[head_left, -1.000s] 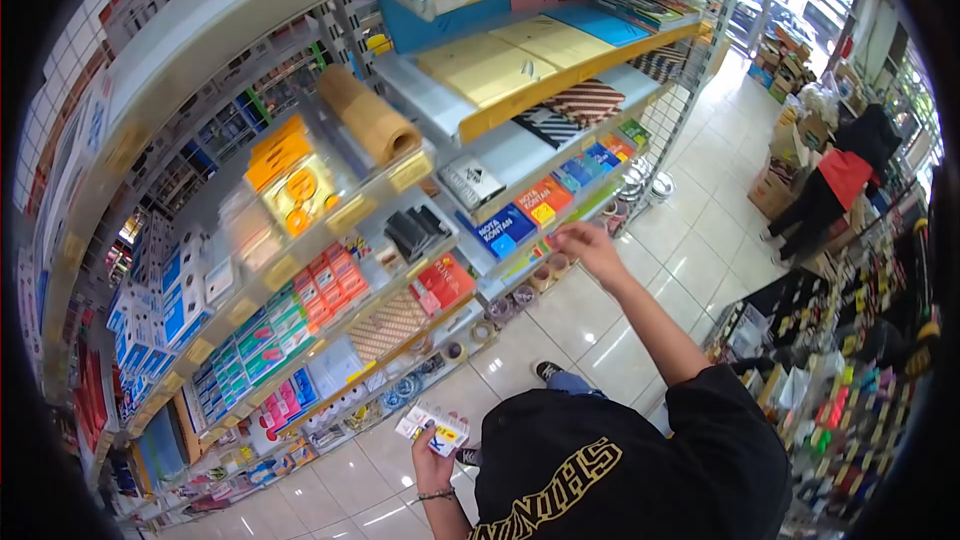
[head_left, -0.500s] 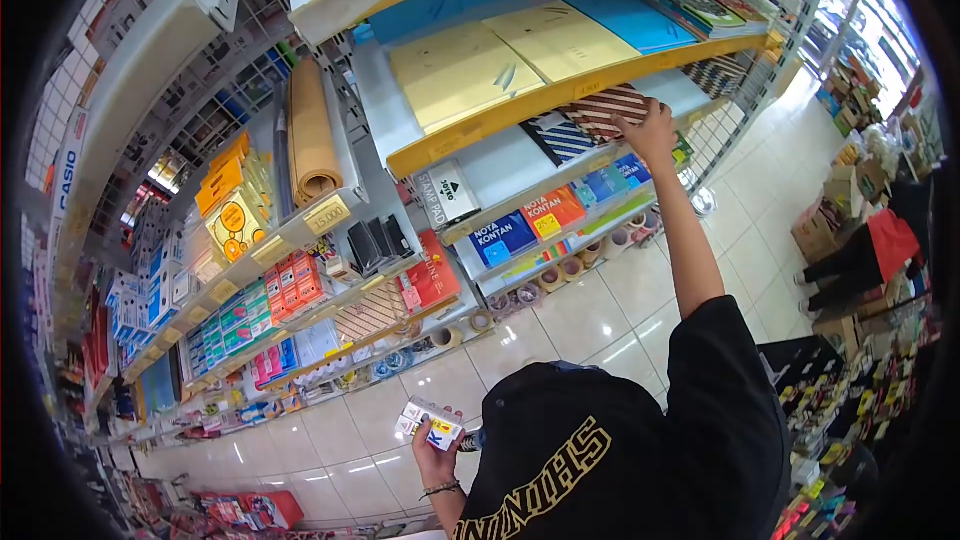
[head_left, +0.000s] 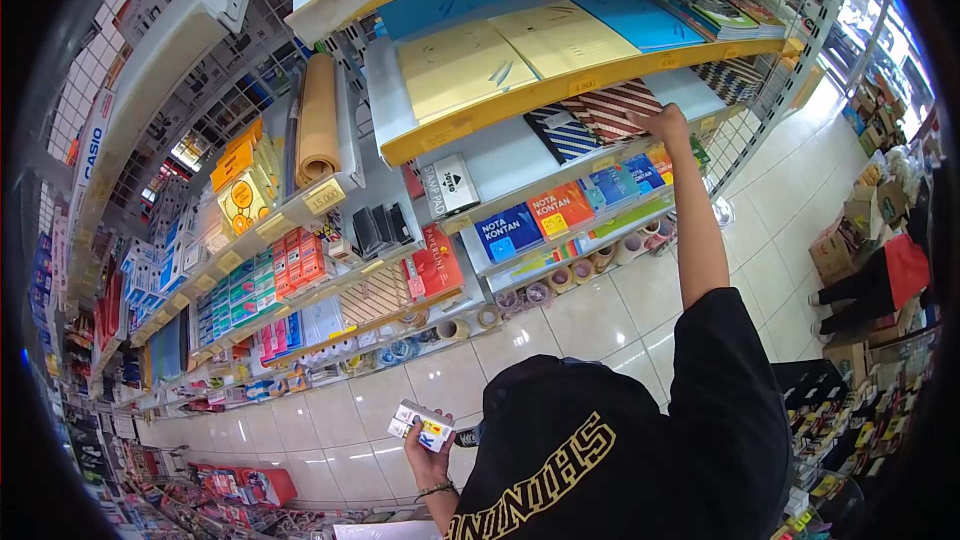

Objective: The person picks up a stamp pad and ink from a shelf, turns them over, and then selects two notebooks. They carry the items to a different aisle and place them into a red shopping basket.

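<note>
1. Two hands are busy. Our left hand (head_left: 428, 448), at seven o'clock, is clasped round small boxes (head_left: 420, 424), and a slack grip could drop them to the floor (head_left: 590, 320).
2. Our right hand (head_left: 667, 126), at two o'clock, touches a striped book (head_left: 612, 108) on the shelf (head_left: 520, 100). We cannot tell its grip, and overreaching may topple the stock.

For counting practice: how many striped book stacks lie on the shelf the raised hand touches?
3: blue-striped stack on the left, red-striped stack beside it under the right hand, dark-striped stack far right. More may be hidden.
</note>
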Demonstrator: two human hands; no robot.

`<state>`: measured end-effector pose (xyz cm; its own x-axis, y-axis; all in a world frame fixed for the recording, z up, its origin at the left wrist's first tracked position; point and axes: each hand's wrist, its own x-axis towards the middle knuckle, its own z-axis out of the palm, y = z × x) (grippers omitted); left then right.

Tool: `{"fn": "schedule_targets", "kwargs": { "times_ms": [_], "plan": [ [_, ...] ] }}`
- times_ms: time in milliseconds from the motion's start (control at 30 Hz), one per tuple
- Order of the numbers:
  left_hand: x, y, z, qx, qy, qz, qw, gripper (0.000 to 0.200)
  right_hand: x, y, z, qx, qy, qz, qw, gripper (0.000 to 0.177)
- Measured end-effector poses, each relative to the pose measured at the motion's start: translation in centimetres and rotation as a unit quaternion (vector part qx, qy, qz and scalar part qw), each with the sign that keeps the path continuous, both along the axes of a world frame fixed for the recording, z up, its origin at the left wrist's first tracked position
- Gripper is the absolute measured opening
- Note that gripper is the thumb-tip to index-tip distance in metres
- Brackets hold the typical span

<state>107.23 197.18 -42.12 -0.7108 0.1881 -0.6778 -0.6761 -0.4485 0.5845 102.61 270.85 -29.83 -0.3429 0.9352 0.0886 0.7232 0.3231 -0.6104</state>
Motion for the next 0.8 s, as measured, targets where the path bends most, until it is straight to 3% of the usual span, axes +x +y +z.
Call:
{"fn": "schedule_targets", "kwargs": {
  "times_ms": [67,133,167,233,267,333,433,633,700,733,800],
  "plan": [
    [0.1,0.2,0.0,-0.003,0.000,0.003,1.000,0.048,0.3,1.7,-1.4,-0.006,0.037,0.037,0.999,0.089],
    [0.0,0.1,0.0,0.008,0.009,0.002,1.000,0.048,0.3,3.1,-3.0,-0.048,0.237,0.094,0.966,0.067],
    [0.1,0.2,0.2,0.009,0.009,0.003,1.000,0.048,0.6,2.2,-2.0,-0.046,0.237,0.095,0.966,0.067],
    [0.1,0.4,0.6,0.004,0.021,-0.003,1.000,0.047,1.5,-0.8,0.7,-0.208,0.284,0.030,0.935,0.048],
    [0.2,0.4,0.5,0.005,0.020,-0.001,1.000,0.047,1.9,-1.0,0.5,-0.208,0.283,0.032,0.936,0.048],
    [0.2,0.1,0.2,0.027,0.019,0.017,0.999,0.049,2.6,-1.3,0.4,-0.319,0.404,0.064,0.855,0.039],
    [0.2,0.0,0.1,0.003,0.031,-0.013,0.999,0.048,3.7,-2.5,0.0,-0.371,0.445,0.077,0.812,0.033],
    [0.2,1.0,0.6,-0.005,0.028,-0.039,0.999,0.050,6.7,-7.3,-1.3,-0.374,0.479,0.064,0.791,0.040],
    [0.0,1.7,0.8,-0.011,0.021,-0.051,0.998,0.052,8.3,-10.5,-1.4,-0.376,0.542,0.112,0.743,0.048],
    [-0.1,1.9,0.9,-0.013,0.023,-0.063,0.998,0.052,9.1,-11.8,-2.4,-0.373,0.544,0.108,0.743,0.048],
    [-0.3,2.6,1.0,-0.017,0.022,-0.077,0.997,0.052,10.6,-14.4,-5.2,-0.401,0.555,0.208,0.698,0.059]
  ]
}}
